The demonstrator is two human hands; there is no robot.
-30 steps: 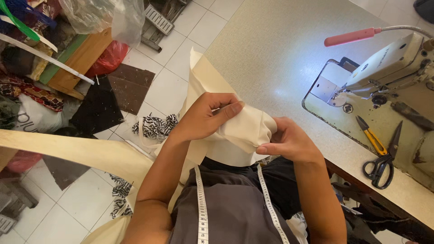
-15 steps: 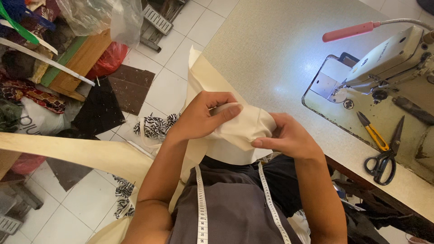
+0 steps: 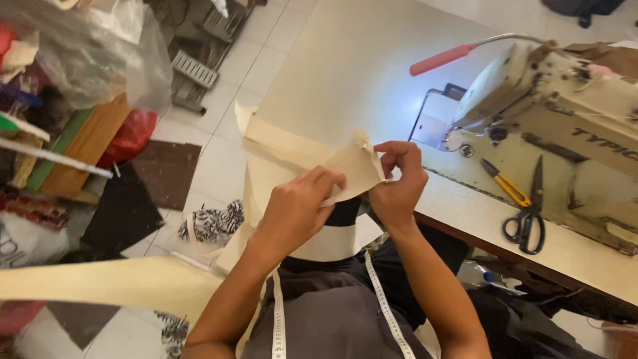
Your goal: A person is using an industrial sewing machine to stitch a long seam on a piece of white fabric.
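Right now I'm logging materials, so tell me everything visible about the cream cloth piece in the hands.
The cream cloth piece looks like thin, plain woven fabric, creased and folded. The left hand grips its lower part, and the right hand pinches its upper edge. It is held up in front of the chest, beside the sewing table.

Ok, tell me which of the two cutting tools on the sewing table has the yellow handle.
The small snips, lying left of the black-handled scissors and nearer the right hand; the scissors are larger, with black loop handles.

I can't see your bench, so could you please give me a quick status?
Left hand and right hand both pinching cream fabric strip. Held above lap. Scissors clear, by sewing machine.
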